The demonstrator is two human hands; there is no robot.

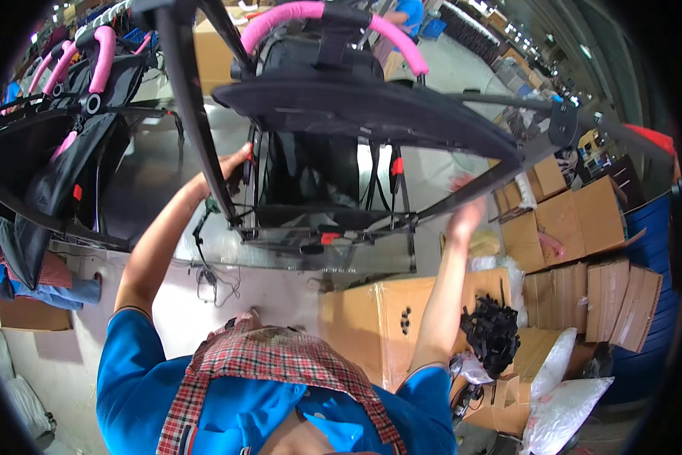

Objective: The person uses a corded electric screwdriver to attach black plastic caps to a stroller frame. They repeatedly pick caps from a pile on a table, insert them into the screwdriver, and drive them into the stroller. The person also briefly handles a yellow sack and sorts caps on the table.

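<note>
A stroller with a black metal frame (194, 114) and a black fabric canopy (356, 114) stands before me on a shiny-topped table (295, 260). A pink foam-covered bar (280, 14) arches across its far side, and red clips (330, 238) sit low on the frame. My left hand (233, 162) is closed at the stroller's left side, thumb up beside a red part; a tube partly covers it and its other fingers are hidden. My right hand (466, 214) is raised by the slanting tube on the right, smeared by motion, with the tube crossing in front of its fingers.
Another black stroller with pink bars (102, 61) stands at the left, with a seated person's legs (68, 292) below it. Cardboard boxes (356, 326), a heap of black straps (491, 334) and plastic bags (565, 413) crowd the right. A cable (208, 279) hangs near the table edge.
</note>
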